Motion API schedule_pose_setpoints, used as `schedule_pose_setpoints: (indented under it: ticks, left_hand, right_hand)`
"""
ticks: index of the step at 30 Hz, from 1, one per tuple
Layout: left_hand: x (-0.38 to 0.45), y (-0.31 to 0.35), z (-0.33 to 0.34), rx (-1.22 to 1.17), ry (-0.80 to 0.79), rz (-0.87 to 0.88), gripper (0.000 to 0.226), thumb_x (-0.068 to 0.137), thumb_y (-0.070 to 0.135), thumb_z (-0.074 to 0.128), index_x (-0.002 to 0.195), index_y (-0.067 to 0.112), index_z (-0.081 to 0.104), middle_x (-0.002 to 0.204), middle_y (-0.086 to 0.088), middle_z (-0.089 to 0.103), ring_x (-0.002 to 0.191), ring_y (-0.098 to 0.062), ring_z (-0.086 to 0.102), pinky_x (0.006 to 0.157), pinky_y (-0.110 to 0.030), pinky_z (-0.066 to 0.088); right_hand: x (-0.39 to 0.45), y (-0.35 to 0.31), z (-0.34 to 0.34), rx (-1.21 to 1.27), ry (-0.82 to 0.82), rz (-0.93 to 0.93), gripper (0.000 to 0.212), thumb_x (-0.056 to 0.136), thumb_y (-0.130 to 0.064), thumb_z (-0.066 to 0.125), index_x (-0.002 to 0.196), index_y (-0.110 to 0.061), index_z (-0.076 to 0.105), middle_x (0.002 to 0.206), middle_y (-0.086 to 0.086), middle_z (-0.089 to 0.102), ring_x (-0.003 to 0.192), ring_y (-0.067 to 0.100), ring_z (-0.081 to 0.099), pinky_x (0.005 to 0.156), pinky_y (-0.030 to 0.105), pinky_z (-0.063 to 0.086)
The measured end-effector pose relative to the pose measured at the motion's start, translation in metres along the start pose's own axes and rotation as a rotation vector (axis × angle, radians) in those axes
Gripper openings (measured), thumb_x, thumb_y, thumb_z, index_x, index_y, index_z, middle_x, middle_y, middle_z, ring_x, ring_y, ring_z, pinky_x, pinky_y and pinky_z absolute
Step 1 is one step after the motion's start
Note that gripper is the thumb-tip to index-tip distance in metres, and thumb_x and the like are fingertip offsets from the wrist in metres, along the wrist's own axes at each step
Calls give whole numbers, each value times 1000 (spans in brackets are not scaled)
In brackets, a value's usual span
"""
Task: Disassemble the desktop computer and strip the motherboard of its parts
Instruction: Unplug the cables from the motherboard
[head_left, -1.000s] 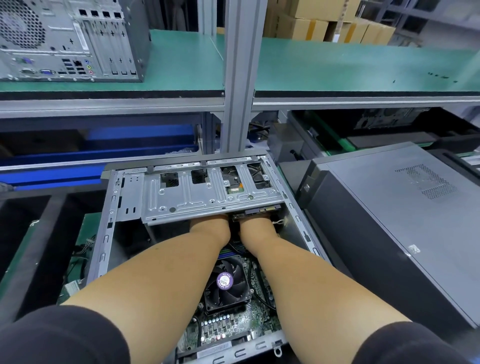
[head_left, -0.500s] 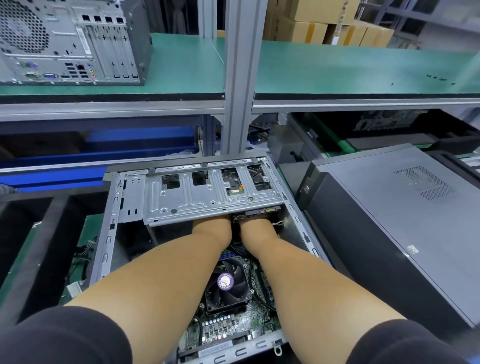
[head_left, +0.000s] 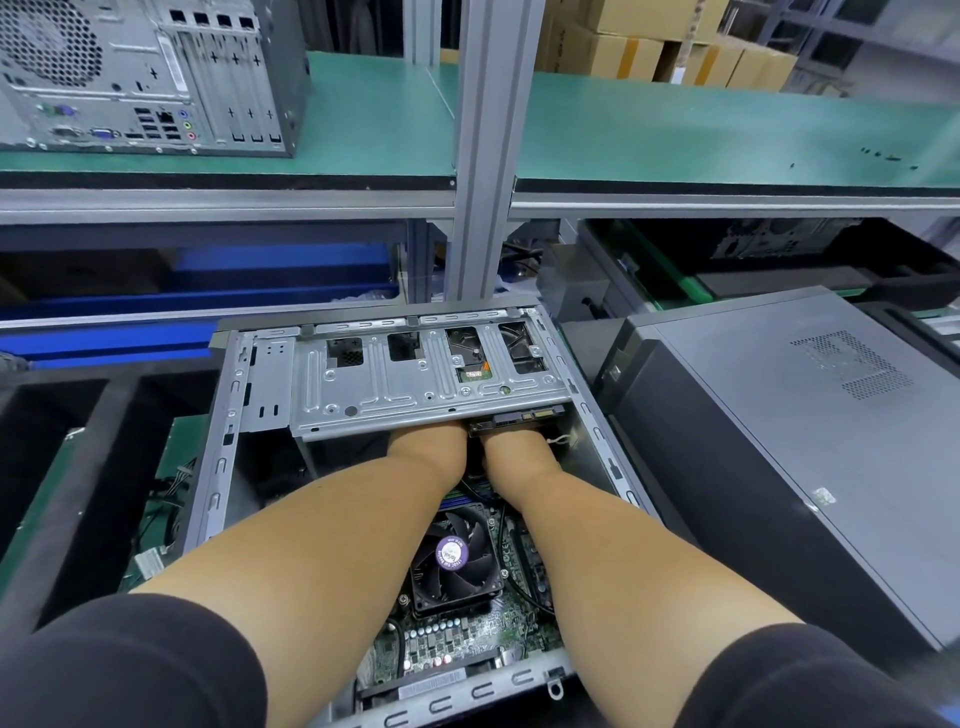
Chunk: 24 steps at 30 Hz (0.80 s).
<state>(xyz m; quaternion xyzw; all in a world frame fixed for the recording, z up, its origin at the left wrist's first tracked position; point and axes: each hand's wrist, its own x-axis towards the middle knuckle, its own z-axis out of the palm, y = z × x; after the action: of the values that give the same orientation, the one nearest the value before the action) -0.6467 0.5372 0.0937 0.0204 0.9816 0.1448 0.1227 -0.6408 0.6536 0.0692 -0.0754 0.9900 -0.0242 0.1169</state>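
Nearest, the motherboard was seen lying in the open desktop case, its CPU cooler fan showing between two bare forearms. Beyond it, the left hand and right hand were pushed side by side under the metal drive cage; the fingers were hidden, so their state could not be told. Farther back, another computer tower was set on the green shelf.

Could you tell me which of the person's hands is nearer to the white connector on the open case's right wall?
Right. The right hand is beside the white connector; the left hand is farther left.
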Motion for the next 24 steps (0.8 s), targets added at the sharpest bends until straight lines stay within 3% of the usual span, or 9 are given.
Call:
schedule_pose_setpoints:
  ticks: [12,16,21,24]
  left_hand:
    - [2,0,6,6,52,54,36,95,17,44,131,16,50,138,-9,47,124,-30,45,104,-37,35]
    - [-3,3,0,137,-55,79,29,96,16,43,119,11,59,122,-11,60,110,-31,57,86,-37,44]
    - [-1,1,2,35,5,86,31,96,17,42,124,14,54,132,-11,50,119,-31,48,99,-38,38]
    - [5,0,-1,111,-69,80,40,97,20,42,136,15,46,141,-13,44,127,-34,43,106,-43,35]
  right_hand:
    - [-8,3,1,116,18,69,15,95,-8,51,105,-8,62,101,16,64,91,35,63,66,33,40]
    - [-9,4,1,124,11,71,13,95,-9,52,103,-7,62,99,15,64,91,35,63,66,32,39]
    - [-10,5,2,143,25,75,16,96,-9,52,108,-7,61,102,16,64,92,35,62,67,32,39]
    - [-7,4,2,149,10,70,21,96,-12,51,116,-8,59,110,17,62,98,36,62,69,33,40]
